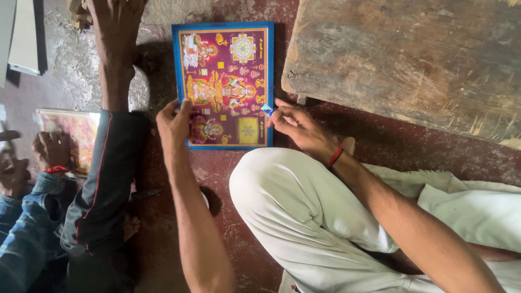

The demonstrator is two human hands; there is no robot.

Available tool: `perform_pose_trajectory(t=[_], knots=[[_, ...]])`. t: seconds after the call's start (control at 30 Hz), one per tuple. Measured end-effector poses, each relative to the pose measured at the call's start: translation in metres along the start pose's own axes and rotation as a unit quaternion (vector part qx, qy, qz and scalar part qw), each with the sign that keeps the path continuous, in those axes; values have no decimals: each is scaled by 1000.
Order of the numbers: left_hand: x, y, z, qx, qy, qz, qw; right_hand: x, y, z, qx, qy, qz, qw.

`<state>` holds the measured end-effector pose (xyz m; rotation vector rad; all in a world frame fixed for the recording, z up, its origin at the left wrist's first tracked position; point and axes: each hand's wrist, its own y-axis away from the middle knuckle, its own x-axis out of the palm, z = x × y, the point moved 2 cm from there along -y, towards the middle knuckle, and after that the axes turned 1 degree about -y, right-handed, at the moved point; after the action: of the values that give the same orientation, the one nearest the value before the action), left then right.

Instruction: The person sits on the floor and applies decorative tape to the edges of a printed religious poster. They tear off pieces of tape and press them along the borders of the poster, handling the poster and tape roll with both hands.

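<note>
The left hand (173,122) pinches the picture's (225,81) left edge and the right hand (296,125) its right edge, where a small blue bit (267,109) sits at the fingertips. Just right of that grip the wooden slab (412,59) closes off the side; only a thin strip of red floor (336,116) runs between. Below both grips the person's own white-trousered knee (282,201) blocks the way back. Left of the left grip, another person's foot (116,49) and dark trouser leg (100,184) stand close, leaving a narrow gap. Beyond them a second picture (76,135) lies under another hand (51,152). Above the picture, a little bare floor shows.
</note>
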<state>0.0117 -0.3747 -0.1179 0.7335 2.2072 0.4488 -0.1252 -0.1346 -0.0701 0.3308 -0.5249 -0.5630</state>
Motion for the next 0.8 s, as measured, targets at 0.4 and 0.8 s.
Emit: perform_pose_trajectory(t=[0.4,0.8], knots=[[-64,28,-14,199,145,-8,969,13,-13,-11,8,-285,40,958],[-117,115,-142,407,210,-73,886,-7,-13,88,-226,-156,111,955]])
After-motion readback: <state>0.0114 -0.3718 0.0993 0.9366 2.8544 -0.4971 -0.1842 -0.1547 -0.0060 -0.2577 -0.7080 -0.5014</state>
